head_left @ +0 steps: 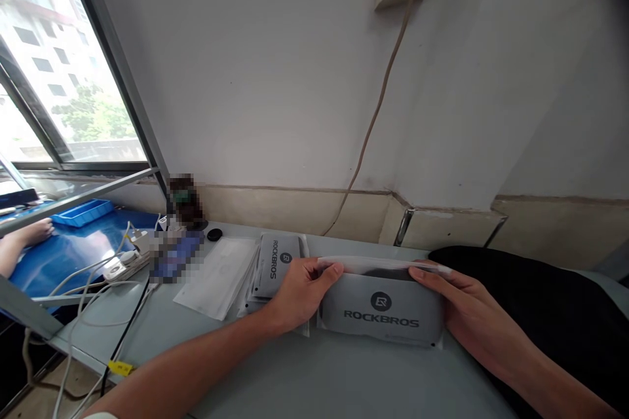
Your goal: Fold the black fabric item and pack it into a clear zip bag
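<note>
A grey pouch marked ROCKBROS (381,334) sits inside a clear plastic bag (363,266) in front of me. My left hand (307,288) pinches the bag's upper edge near its left corner, thumb on top. At the right end of the same edge, my right hand (457,294) grips with its thumb along the front, its other fingers mostly behind. Just left of the held bag lies a stack of similar bagged grey pouches (278,268), partly covered by my left hand. Beside that stack are several flat, translucent plastic bags (219,275).
A black cloth item (535,314) lies on the right of the grey table (354,386). At left are a power strip (118,268), tangled white cables, a round black cap (215,234) and a blurred-out blue object (177,256). Another person's hand (42,230) rests by a blue tray (83,211).
</note>
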{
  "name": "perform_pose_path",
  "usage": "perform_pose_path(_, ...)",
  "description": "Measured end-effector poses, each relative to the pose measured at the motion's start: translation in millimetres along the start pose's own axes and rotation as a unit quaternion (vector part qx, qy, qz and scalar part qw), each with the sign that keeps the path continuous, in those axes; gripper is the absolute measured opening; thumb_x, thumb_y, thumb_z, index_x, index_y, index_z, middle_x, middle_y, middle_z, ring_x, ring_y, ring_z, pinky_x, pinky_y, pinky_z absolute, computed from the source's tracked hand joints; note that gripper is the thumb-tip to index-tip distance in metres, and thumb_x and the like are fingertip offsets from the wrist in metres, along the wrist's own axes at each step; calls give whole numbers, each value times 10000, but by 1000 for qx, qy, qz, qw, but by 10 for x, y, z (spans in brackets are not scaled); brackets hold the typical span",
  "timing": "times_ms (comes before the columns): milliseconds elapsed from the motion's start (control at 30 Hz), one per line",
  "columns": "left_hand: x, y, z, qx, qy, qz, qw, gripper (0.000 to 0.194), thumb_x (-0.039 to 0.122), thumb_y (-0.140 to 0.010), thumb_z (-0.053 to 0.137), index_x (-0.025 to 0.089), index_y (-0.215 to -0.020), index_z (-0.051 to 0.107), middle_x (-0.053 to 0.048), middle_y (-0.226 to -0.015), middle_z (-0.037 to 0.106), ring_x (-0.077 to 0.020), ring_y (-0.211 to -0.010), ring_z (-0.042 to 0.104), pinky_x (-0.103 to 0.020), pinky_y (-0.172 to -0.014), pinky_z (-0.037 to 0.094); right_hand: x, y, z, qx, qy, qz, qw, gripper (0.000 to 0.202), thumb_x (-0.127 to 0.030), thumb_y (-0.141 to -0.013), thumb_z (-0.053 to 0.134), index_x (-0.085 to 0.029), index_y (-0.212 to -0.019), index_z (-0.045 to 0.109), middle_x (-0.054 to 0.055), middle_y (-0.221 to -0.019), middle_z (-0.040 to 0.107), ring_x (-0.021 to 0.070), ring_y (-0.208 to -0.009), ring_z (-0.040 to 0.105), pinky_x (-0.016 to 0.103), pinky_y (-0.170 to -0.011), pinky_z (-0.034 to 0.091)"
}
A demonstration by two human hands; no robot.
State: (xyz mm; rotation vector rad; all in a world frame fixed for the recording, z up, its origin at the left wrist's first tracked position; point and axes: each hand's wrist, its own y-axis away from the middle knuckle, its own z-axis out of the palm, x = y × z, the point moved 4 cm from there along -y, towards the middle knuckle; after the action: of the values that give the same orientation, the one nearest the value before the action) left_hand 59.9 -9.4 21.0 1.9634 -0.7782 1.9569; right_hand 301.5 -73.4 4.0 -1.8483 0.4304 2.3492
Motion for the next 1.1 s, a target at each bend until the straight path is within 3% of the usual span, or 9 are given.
perform_pose_path(100, -15, -5, -9, 29, 14, 8, 999, 444, 591, -911, 708, 176, -1012, 828, -66, -896, 733, -184, -822, 634, -284, -732, 469, -34, 24, 30, 6, -1, 12, 1000, 357, -514, -646, 950, -252, -872, 863, 28, -847, 771, 198, -772, 671, 224, -605, 565)
perform_pose_path(267, -35, -14, -1, 33, 4, -8, 999, 502, 653, -912, 664, 188, -1003, 830, -53, -825, 720, -189, -784, 638, -284, -715, 474, -41, 4, 14, 6, 12, 3, 1000, 370, -536, -661, 933, -246, -879, 861, 49, -870, 783, 220, -794, 668, 242, -606, 565)
perform_pose_path(500, -42, -14, -56, 73, -14, 14, 997, 444, 595, -947, 647, 185, -982, 814, -52, -914, 758, -219, -867, 663, -311, -789, 497, 46, -72, -35, -17, 5, -21, 1000, 337, -566, -760, 866, -262, -904, 853, 27, -887, 752, 207, -859, 624, 237, -715, 574)
perform_pose_path(800, 9, 0, -30, 48, -20, 30, 998, 429, 580, -960, 645, 180, -935, 800, -65, -886, 736, -199, -822, 655, -285, -728, 499, -10, -72, -49, 4, 35, -35, 999, 359, -576, -703, 895, -258, -859, 838, 22, -876, 731, 216, -849, 606, 267, -689, 559)
perform_pose_path(1100, -50, -14, -7, 57, 8, 12, 998, 427, 567, -930, 692, 160, -987, 809, -78, -941, 769, -229, -900, 683, -323, -829, 514, -10, -57, -56, 30, 126, -71, 989, 433, -684, -739, 815, -258, -801, 784, 11, -759, 685, 204, -726, 567, 280, -594, 508)
